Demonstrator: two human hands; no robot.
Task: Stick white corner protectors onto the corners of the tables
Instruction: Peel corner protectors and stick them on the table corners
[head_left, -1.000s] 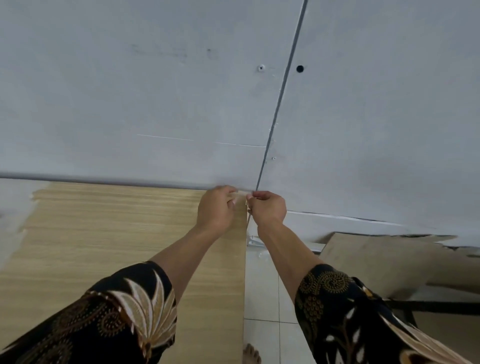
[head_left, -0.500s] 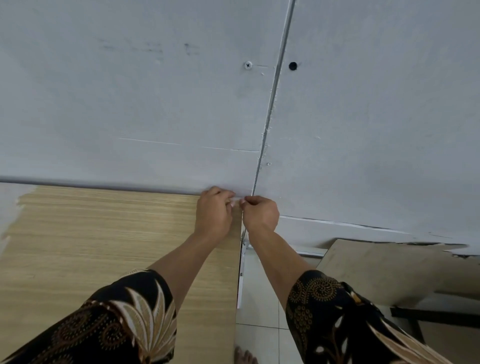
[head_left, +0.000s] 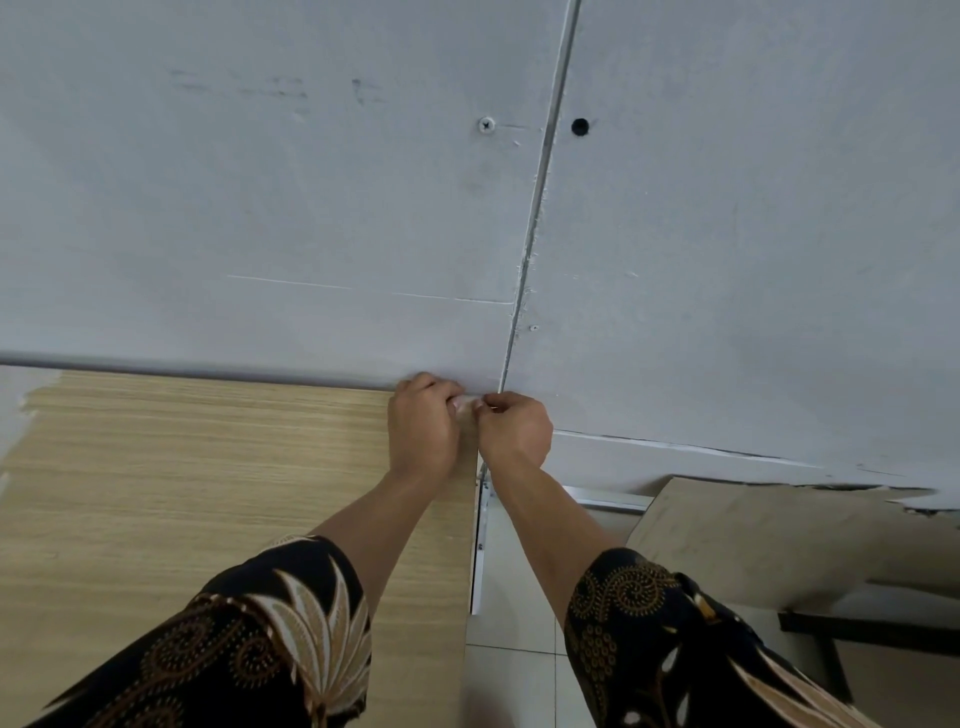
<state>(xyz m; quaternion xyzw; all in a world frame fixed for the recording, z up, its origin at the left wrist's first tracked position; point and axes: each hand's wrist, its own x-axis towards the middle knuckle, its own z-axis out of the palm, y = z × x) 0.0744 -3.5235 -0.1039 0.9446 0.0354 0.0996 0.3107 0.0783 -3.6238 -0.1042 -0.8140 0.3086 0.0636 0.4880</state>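
**A:** Where is the protector (head_left: 466, 402)?

**B:** It is pinched between both hands at the tabletop's far right corner, where the tabletop (head_left: 208, 493) meets the wall (head_left: 311, 208). Only a small whitish sliver shows between the fingertips.

**A:** Is it already on the corner?

**B:** I can't tell. The knuckles hide the corner, so whether it is touching or just above is unclear. So little of it shows that I can't read its long axis either.

**A:** And the grips?

**B:** The left grip (head_left: 423, 431) is closed on the protector's left end, fingers curled, with the hand over the wood. The right grip (head_left: 514, 434) pinches the right end and hangs off the tabletop's side edge, above the floor (head_left: 519, 597). The fingertips of the two hands nearly meet.

**A:** Which one is nearer?

**B:** Neither, since both already hold it. What matters is that the corner lies straight under and ahead of that pinch, close to the wall seam (head_left: 524, 260).

**A:** So what does the next move call for?

**B:** My guess is a push down and inward, with the left grip bearing on the top face and the right on the side face. The wall leaves little room behind, so the risk is that the protector seats crooked.
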